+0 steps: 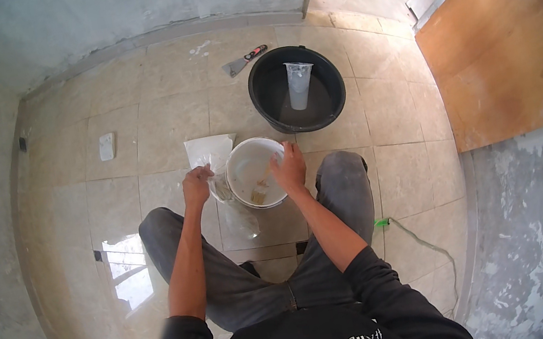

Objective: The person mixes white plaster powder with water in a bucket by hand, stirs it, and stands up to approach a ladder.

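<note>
A white bucket point(237, 187) stands on the floor between my knees. My right hand point(291, 168) grips its right rim, with the thumb over the inside and fingers on the outer wall. Low inside the bucket shows a small tan patch point(258, 194) that I cannot make out. My left hand point(197, 185) is closed on a clear plastic bag point(240, 220) to the bucket's left; the film runs down beside the bucket toward me. Just beyond that hand lies a white packet point(205, 147), partly behind the plastic.
A black tub point(264, 110) holding a tall translucent cup point(300, 87) stands beyond the bucket. A putty knife point(245, 61) lies left of it. A small white block point(107, 146) is farther left. A green-ended cord point(425, 242) runs right; a wooden panel point(494, 49) stands there.
</note>
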`<state>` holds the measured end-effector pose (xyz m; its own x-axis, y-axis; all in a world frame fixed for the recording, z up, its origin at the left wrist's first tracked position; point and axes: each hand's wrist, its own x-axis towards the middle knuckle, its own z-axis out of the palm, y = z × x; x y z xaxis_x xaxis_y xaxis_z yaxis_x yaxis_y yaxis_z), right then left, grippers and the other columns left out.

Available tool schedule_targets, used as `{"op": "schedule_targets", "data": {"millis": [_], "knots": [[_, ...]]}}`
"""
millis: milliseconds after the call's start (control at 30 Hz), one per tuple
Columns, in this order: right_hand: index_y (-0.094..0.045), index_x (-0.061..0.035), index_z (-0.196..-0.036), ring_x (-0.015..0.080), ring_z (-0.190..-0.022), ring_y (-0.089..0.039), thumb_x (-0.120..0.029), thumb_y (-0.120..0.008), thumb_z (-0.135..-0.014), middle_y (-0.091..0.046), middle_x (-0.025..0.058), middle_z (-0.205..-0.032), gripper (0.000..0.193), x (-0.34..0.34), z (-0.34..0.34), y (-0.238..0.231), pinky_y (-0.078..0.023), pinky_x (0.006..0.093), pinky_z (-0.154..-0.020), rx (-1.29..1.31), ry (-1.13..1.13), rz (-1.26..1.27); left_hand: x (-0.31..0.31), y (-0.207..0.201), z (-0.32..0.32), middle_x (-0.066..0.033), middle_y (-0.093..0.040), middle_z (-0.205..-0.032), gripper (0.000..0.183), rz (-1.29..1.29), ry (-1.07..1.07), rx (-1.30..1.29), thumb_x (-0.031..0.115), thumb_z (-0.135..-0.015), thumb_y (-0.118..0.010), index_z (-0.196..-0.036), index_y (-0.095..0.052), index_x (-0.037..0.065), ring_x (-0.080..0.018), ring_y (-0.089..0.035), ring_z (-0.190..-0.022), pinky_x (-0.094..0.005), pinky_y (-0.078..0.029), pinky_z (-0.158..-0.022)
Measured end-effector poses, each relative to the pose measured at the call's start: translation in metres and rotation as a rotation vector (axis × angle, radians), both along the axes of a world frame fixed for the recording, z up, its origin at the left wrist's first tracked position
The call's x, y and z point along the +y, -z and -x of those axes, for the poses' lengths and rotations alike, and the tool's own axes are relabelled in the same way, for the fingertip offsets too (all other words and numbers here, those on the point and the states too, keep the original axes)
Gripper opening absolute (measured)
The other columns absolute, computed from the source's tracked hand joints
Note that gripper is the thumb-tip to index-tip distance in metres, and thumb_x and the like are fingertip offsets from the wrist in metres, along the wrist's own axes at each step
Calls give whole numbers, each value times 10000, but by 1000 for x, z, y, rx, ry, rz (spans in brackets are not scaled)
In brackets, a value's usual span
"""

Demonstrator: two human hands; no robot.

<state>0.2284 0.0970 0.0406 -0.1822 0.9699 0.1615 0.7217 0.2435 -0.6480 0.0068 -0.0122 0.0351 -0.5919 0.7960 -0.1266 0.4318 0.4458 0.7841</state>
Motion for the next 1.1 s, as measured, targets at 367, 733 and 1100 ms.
{"op": "schedule_targets", "data": {"millis": [367, 733, 1100], "knots": [[-534, -16, -1078, 370, -956, -530, -160, -603, -760, -532, 187, -1004, 356, -1, 0, -1, -441, 436, -817, 76, -6, 64, -18, 30, -1, -160, -666, -917, 154, 365, 404, 208, 137, -731, -669, -862, -693, 60, -309, -636, -865, -391, -504, -762], [-542, -24, -1046, 376, -909, -536, -153, -574, -761, -534, 194, -955, 314, 1, 0, 8, -440, 456, -789, 21, -8, 5, -16, 30, -9, -140, -645, -1046, 403, 616, 547, 339, 82, -710, -585, -1105, -623, 154, -314, -604, -1004, -430, -494, -830], [-547, -11, -1027, 380, -890, -551, -183, -604, -771, -543, 193, -943, 314, 1, -2, 3, -450, 453, -764, 1, -9, 23, 20, -13, -25, -236, -639, -910, 376, -15, 97, -223, 325, -950, -394, -1084, -549, 11, -400, -616, -891, -479, -484, -774]]}}
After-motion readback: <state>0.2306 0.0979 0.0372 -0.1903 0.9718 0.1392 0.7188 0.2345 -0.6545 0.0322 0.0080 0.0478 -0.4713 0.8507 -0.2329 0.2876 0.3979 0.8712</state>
